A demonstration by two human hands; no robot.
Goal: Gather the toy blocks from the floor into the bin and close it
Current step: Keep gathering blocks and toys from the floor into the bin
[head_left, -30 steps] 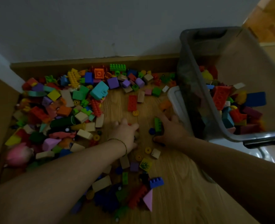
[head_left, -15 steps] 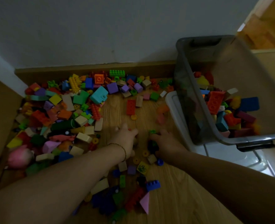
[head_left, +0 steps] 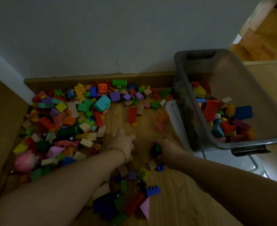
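Many coloured toy blocks (head_left: 85, 115) lie scattered on the wooden floor, most of them piled at the left by the wall. A grey translucent bin (head_left: 232, 75) stands at the right, partly filled with blocks. My left hand (head_left: 124, 143) rests knuckles up on the floor in the middle, its fingers curled under; what is beneath them is hidden. Just to its right, my right hand (head_left: 168, 150) grips a green block and a dark blue block (head_left: 156, 149) close to the bin's near corner. Small yellow discs and cubes (head_left: 144, 172) lie below both hands.
The bin's white lid (head_left: 171, 108) lies on the floor under and beside the bin. A wall and wooden skirting close off the back. A wooden panel (head_left: 2, 128) bounds the left side. A pink soft toy (head_left: 25, 160) lies at the left edge of the pile.
My right hand has pulled back toward me from the bin's side with the green block in it. My left hand has stayed almost in place. The camera view has tilted slightly.
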